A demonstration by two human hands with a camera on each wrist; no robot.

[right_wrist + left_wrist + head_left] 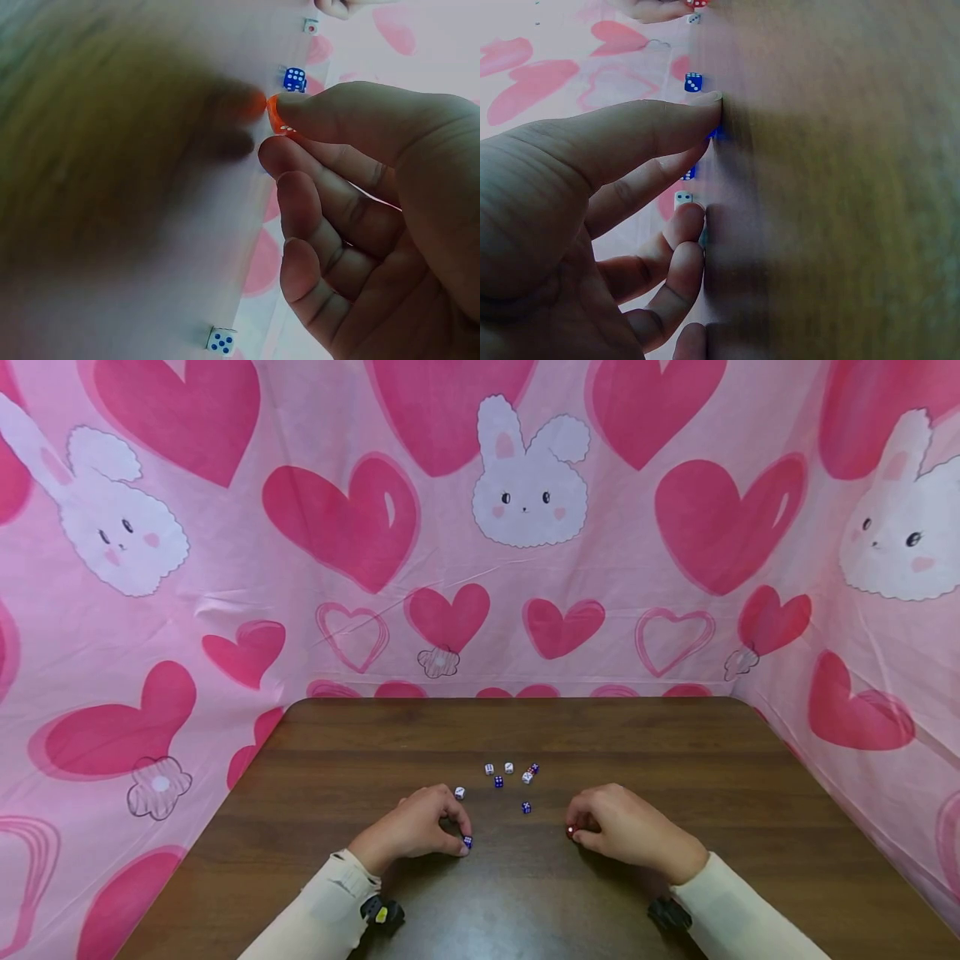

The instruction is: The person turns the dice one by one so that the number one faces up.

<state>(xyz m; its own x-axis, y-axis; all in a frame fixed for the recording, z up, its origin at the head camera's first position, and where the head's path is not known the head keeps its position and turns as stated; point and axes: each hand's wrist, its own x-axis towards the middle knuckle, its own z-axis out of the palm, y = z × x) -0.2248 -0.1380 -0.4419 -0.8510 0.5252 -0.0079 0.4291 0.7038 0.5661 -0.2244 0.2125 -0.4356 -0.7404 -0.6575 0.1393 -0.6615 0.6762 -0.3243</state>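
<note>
In the head view my left hand (420, 828) pinches a blue die (468, 842) between thumb and index finger, low over the wooden table. Only a sliver of this blue die (715, 133) shows in the left wrist view. Across from it, my right hand (626, 828) holds a red die (572, 832) in a fingertip pinch. That red die (279, 116) appears translucent orange in the right wrist view, its white pips partly covered. Between and beyond the hands lie a single blue die (526, 807) and a white die (460, 792) near the left fingers.
Farther back on the table (360, 727) are white dice (489, 769), another blue die (498, 782) and a tight cluster with a white die (527, 777) in front. A pink curtain (450, 560) with hearts and rabbits surrounds the table's back and sides.
</note>
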